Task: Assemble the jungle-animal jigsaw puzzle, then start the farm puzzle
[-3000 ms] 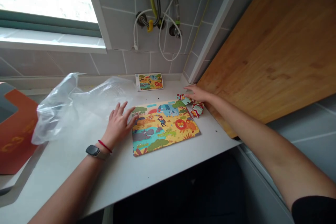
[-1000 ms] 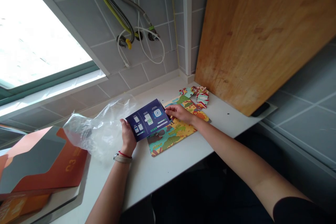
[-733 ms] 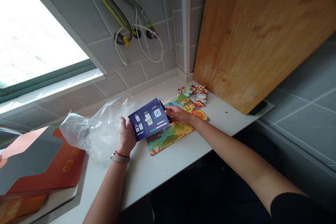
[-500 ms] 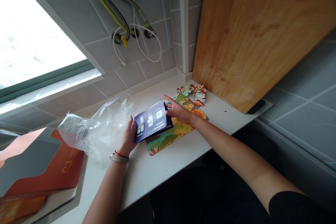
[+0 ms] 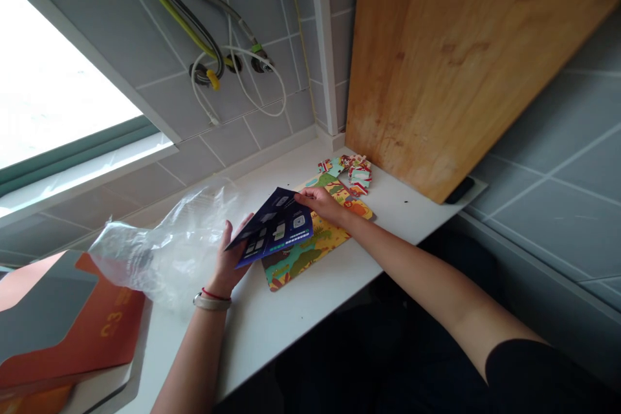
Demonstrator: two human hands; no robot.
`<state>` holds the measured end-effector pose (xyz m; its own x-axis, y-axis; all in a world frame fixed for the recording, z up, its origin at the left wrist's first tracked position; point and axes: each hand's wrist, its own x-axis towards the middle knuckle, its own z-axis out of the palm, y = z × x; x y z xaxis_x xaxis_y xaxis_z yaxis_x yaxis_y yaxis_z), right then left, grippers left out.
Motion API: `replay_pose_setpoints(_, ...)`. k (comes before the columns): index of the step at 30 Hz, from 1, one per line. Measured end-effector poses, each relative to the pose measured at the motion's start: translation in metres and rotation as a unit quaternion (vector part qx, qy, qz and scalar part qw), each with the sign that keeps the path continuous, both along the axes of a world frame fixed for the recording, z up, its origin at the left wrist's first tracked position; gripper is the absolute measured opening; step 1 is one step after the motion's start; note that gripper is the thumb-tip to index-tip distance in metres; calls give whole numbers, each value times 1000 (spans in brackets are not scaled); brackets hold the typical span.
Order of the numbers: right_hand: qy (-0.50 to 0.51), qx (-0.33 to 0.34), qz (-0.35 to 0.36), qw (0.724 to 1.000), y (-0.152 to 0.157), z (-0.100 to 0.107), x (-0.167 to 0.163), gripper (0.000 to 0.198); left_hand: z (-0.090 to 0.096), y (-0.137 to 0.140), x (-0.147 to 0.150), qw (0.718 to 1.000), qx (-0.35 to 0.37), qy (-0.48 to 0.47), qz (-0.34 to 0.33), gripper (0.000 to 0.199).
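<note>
A dark blue folded leaflet [image 5: 280,231] with white printed figures is held partly opened between my hands, above the counter. My left hand [image 5: 231,259] supports its left side, thumb up and most fingers hidden behind the paper. At its upper right edge, my right hand [image 5: 321,203] pinches the paper between thumb and fingers. Beneath lies a colourful illustrated board [image 5: 310,257] in yellow and green, partly covered by the leaflet and my right hand. Just beyond it is a pile of small printed jigsaw pieces [image 5: 358,174].
A crumpled clear plastic bag [image 5: 169,252] lies to the left, beside an orange and grey box [image 5: 97,330]. A wooden board [image 5: 436,65] leans at the right above the white counter [image 5: 281,330]. Hoses and cables [image 5: 213,58] hang on the tiled wall.
The leaflet has been spread wider, with its left flap lifted and an inner printed page showing. My right fingers have closed on its upper right edge. The view has shifted slightly.
</note>
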<state>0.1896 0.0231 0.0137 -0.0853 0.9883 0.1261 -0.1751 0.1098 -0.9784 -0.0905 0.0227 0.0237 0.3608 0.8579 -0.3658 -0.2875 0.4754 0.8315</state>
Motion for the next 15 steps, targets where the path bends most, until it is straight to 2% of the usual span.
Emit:
replay_pose_setpoints(5, -29, 19, -38, 999, 3, -3, -2, 65, -1, 4, 1, 997, 62, -21, 39, 79)
replay_pose_setpoints(11, -34, 31, -57, 997, 5, -8, -1, 61, 0, 3, 1, 990, 129, -9, 53, 44)
replay_pose_setpoints(15, -34, 31, -58, 997, 6, -10, -1, 61, -3, 2, 4, 984, 162, 14, 76, 54)
